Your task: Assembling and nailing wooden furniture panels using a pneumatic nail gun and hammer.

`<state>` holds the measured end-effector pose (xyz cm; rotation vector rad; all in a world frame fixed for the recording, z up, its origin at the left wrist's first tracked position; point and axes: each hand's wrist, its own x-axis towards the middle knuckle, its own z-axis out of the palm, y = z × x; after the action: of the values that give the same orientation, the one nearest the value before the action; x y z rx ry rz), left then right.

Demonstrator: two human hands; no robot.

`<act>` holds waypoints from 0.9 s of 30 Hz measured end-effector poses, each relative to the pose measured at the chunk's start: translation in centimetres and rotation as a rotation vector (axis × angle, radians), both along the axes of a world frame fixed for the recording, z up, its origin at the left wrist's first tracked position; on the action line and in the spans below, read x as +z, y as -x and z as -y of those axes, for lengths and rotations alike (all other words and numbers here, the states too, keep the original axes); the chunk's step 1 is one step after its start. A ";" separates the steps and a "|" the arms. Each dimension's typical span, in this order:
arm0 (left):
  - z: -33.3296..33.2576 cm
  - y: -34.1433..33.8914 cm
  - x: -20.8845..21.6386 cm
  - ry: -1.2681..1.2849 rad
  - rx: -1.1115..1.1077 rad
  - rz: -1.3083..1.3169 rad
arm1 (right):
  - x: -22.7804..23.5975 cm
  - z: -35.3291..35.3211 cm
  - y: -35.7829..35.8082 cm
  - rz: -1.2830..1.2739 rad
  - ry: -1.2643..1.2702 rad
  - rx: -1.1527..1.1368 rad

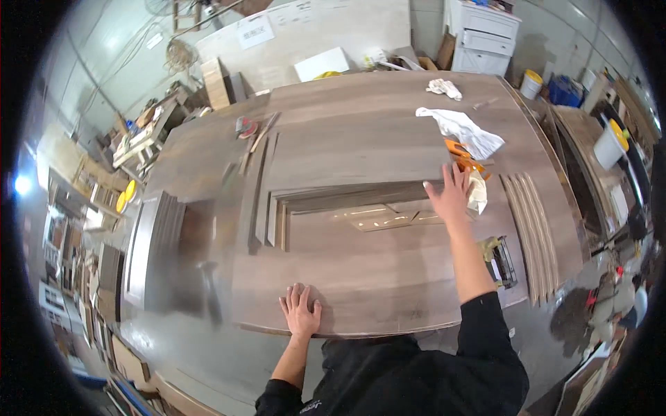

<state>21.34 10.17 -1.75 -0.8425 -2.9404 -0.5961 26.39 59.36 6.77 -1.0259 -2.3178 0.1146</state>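
My left hand [300, 313] lies flat near the front edge of a large brown wooden worktable [361, 291], fingers spread, with nothing in it. My right hand [452, 197] reaches farther forward with its fingers apart, at the right end of long dark wooden strips [347, 196]. Whether it presses on them I cannot tell. Just beyond its fingertips lies an orange-handled tool [470, 163], partly under a white cloth [466, 132]. A cream-coloured cloth or paper [479, 193] sits beside that hand. Upright-running strips [262, 194] lie left of the long ones.
Wavy-edged wooden strips [533, 232] lie at the right, near a black and olive tool [501, 263]. Stacked panels [156, 243] stand at the left. A red sander [245, 127] and a crumpled cloth [444, 88] are farther back. A white drawer cabinet [483, 38] stands behind the table.
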 end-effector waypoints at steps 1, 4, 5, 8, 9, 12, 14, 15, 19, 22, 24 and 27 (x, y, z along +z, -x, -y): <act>0.3 -0.4 0.0 -0.006 0.024 0.006 | 0.5 1.8 -1.1 -0.009 0.001 0.033; 0.2 0.2 -0.1 -0.025 -0.008 -0.016 | -2.4 5.1 -3.5 -0.251 0.225 0.083; 0.2 0.2 0.2 -0.015 -0.004 -0.007 | -3.1 5.3 -4.0 -0.477 0.457 0.108; 0.3 0.3 0.0 -0.008 -0.018 0.037 | -0.8 10.0 -1.7 -1.208 1.347 -0.042; 0.1 1.0 0.0 -0.010 -0.033 0.057 | -1.5 10.3 -1.4 -1.284 1.414 0.025; 0.9 2.9 0.3 -0.054 -0.027 0.196 | -1.7 12.8 -2.0 -1.214 1.415 0.087; 3.1 4.1 0.2 -0.074 0.052 0.347 | -1.4 17.5 -2.9 -1.143 1.452 0.074; 1.4 5.6 1.8 -0.485 0.137 0.650 | -0.4 18.3 -5.3 -1.119 1.444 0.085; -2.0 10.4 3.8 -1.233 0.286 1.210 | -1.5 22.7 -15.8 -1.231 1.446 -0.133; 0.9 14.7 0.9 -1.576 -0.491 1.535 | -3.9 25.9 -24.2 -0.893 1.140 -0.163; 2.7 15.4 1.9 -1.418 -0.222 1.347 | 0.2 27.7 -27.2 -0.948 1.219 -0.200; 4.4 14.0 7.3 -1.446 0.092 1.408 | 0.1 28.0 -31.4 -1.240 1.377 -0.317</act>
<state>7.31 5.76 5.51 0.0558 -1.7102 -3.5252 57.79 31.31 6.90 -1.2534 -0.6966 1.7728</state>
